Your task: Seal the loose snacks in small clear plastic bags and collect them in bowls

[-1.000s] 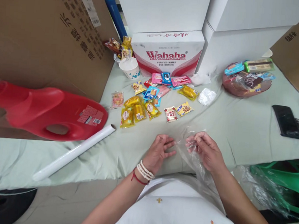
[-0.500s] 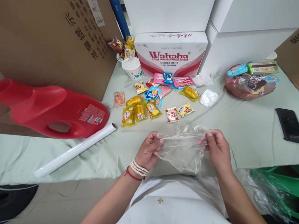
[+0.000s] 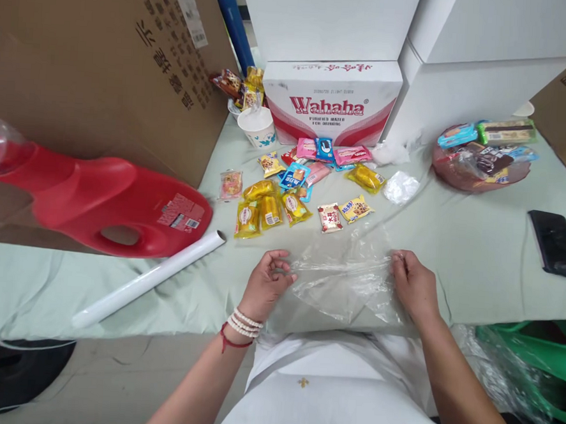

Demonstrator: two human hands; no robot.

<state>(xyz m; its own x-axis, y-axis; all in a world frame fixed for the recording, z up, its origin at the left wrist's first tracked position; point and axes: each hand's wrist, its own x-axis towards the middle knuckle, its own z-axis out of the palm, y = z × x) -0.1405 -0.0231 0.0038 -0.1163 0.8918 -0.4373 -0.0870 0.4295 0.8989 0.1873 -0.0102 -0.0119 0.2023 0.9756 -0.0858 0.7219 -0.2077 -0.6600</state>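
A clear plastic bag [image 3: 348, 280] is spread in front of me, thin and crinkled. Its right edge is pinched in my right hand [image 3: 415, 285], thumb against curled fingers. My left hand [image 3: 269, 278] is beside the bag's left edge with fingers apart, and I see nothing held in it. Just beyond the bag lie a small red-and-white snack packet [image 3: 329, 217] and a yellow cookie packet [image 3: 357, 208]. Yellow-wrapped cakes [image 3: 271, 210] form a group to the left. Pink and blue snack packets [image 3: 315, 150] are heaped behind them.
A red jug [image 3: 134, 209] lies on its side at left, with a white tube [image 3: 149, 279] by it. Behind the snacks stand a Wahaba carton [image 3: 335, 103] and a paper cup [image 3: 258, 126]. A snack-filled bowl [image 3: 439, 161] and a phone [image 3: 554, 241] are at right.
My left hand has let go of the bag and moved left, its fingers opening. My right hand keeps its grip, and the bag hangs looser and lower.
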